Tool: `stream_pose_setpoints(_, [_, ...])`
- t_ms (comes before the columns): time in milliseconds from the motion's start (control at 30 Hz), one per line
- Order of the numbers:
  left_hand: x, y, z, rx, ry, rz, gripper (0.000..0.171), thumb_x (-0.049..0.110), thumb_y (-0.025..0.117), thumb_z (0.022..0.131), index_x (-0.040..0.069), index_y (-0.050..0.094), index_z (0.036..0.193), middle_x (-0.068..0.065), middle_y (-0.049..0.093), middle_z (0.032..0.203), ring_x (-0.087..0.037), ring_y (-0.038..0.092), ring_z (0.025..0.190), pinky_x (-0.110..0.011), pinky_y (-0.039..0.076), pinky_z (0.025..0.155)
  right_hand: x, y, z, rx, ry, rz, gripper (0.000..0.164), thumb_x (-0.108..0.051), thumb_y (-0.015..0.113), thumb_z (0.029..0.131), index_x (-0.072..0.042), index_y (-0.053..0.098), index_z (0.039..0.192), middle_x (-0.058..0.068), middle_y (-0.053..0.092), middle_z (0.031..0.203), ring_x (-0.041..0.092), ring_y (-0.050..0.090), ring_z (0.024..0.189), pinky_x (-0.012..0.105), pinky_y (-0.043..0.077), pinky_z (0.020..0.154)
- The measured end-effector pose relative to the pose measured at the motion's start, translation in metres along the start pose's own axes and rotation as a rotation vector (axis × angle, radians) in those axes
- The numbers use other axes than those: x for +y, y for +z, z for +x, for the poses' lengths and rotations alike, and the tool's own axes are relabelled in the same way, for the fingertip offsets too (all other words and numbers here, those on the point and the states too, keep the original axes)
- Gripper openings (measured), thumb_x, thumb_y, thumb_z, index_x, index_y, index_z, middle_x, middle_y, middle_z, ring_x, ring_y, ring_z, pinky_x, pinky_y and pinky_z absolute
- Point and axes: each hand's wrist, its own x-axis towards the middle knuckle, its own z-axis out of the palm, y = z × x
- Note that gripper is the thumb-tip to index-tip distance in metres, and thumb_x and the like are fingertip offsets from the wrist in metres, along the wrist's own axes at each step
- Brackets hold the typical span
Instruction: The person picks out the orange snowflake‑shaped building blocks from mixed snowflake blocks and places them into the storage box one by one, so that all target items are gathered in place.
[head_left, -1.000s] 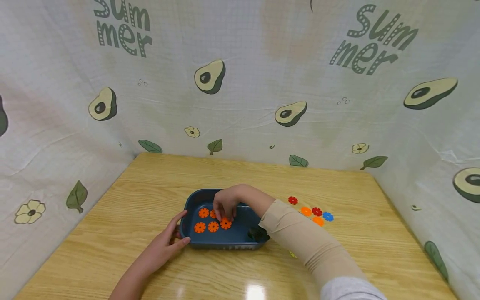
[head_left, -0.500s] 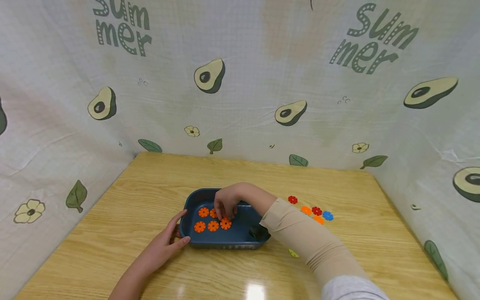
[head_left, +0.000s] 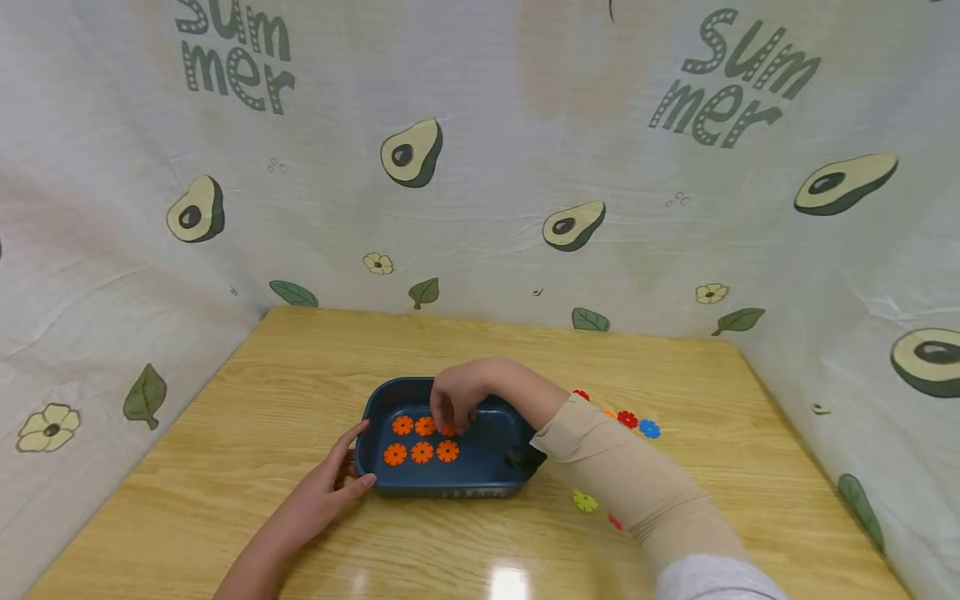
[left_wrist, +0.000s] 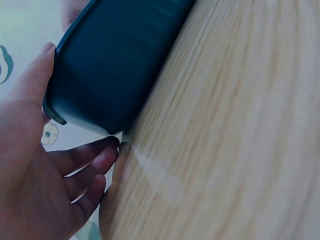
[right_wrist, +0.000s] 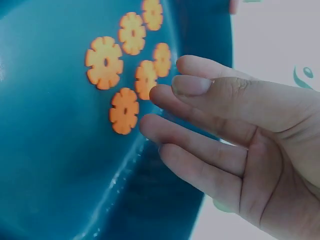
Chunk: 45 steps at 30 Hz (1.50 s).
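A dark blue baking dish (head_left: 487,487) lies on the table, with orange notched discs (head_left: 395,454) in two rows of three inside it. My left hand (head_left: 330,483) grips its left end; the left wrist view has the thumb along the rim and other fingertips down at the base. Over the dish's middle, my right hand (head_left: 459,396) has its fingers loosely bent and holds nothing. Its fingertips (right_wrist: 150,122) are close beside the discs, and in the head view they partly cover the back row's right disc (head_left: 448,431).
Right of the dish, partly behind the sleeved right forearm (head_left: 630,467), lie a red disc (head_left: 627,419), a blue disc (head_left: 649,428), a yellow-green disc (head_left: 585,501) and a pink disc (head_left: 616,521). A printed cloth (head_left: 480,208) hangs around the wooden table (head_left: 360,333).
My right hand has risen slightly from the front row's right disc, so the back row shows more. The right forearm has shifted, uncovering a pink disc. The left hand keeps its grip.
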Motion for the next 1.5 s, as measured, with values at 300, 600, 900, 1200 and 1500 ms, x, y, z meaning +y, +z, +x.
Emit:
stream_pose_setpoints(300, [0.001,0.001,-0.001,0.007,-0.012,0.011,0.071,0.029,0.066,0.095,0.026,0.025,0.153,-0.006,0.056,0.109,-0.019,0.052,0.092,-0.027,0.042,0.071,0.002,0.003,-0.032,0.103,-0.03,-0.041,0.025,0.003,0.075,0.082,-0.007,0.074,0.105,-0.003,0.068,0.096,0.012,0.062,0.089,0.027,0.051,0.072])
stream_pose_setpoints(600, [0.003,0.001,-0.001,0.011,-0.022,0.018,0.071,0.029,0.065,0.095,0.024,0.025,0.153,-0.006,0.056,0.106,-0.017,0.052,0.09,-0.027,0.042,0.072,0.003,0.008,-0.068,0.223,-0.066,-0.076,0.025,-0.001,0.076,0.083,-0.021,0.073,0.098,-0.006,0.067,0.098,0.017,0.063,0.092,0.025,0.051,0.07])
stream_pose_setpoints(900, [0.001,0.002,-0.001,0.017,-0.002,0.026,0.07,0.028,0.065,0.095,0.024,0.025,0.153,-0.006,0.055,0.107,-0.016,0.051,0.091,-0.027,0.042,0.072,0.011,0.02,-0.108,0.302,-0.015,-0.067,0.024,-0.001,0.075,0.083,-0.019,0.074,0.099,-0.008,0.068,0.099,0.006,0.06,0.08,0.024,0.051,0.07])
stream_pose_setpoints(1200, [0.003,0.001,-0.001,0.022,0.0,0.031,0.07,0.028,0.065,0.095,0.023,0.026,0.153,-0.006,0.055,0.107,-0.015,0.051,0.091,-0.026,0.041,0.071,0.025,0.03,-0.137,0.344,0.01,-0.033,0.021,0.0,0.075,0.083,-0.016,0.074,0.096,-0.007,0.067,0.096,0.009,0.062,0.084,0.026,0.052,0.071])
stream_pose_setpoints(1500, [0.002,0.002,0.0,0.03,0.011,0.034,0.069,0.028,0.065,0.095,0.024,0.026,0.153,-0.007,0.056,0.111,-0.015,0.051,0.092,-0.026,0.041,0.072,0.047,0.042,-0.161,0.401,0.064,-0.019,0.019,-0.002,0.077,0.082,-0.017,0.074,0.093,-0.011,0.065,0.091,0.01,0.061,0.08,0.026,0.051,0.071])
